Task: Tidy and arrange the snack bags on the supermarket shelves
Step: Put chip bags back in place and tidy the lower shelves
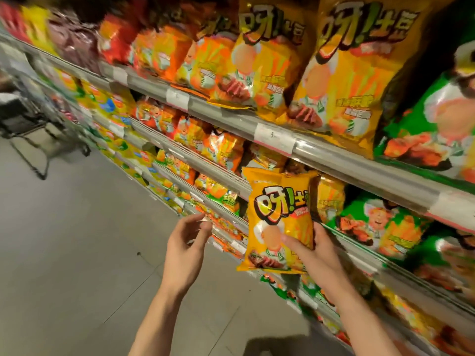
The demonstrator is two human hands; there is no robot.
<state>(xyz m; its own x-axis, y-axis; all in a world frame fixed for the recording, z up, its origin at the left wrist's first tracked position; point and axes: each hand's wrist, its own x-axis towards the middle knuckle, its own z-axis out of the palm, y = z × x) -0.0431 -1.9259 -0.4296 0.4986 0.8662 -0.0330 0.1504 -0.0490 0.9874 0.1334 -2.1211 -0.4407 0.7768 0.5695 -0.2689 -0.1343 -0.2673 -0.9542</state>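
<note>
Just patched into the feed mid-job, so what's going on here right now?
A person is tidying snack shelves. The right hand grips a small yellow bag by its lower part, holding it upright in front of the middle shelf, not yet placed. The left hand hangs free beside it, fingers loosely curled, holding nothing. Bigger yellow bags stand on the shelf above, green bags to the right.

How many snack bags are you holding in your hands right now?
1. The small yellow bag is held upright by the right hand in front of the lower shelves. The left hand holds nothing. A second bag hidden behind it cannot be ruled out.
</note>
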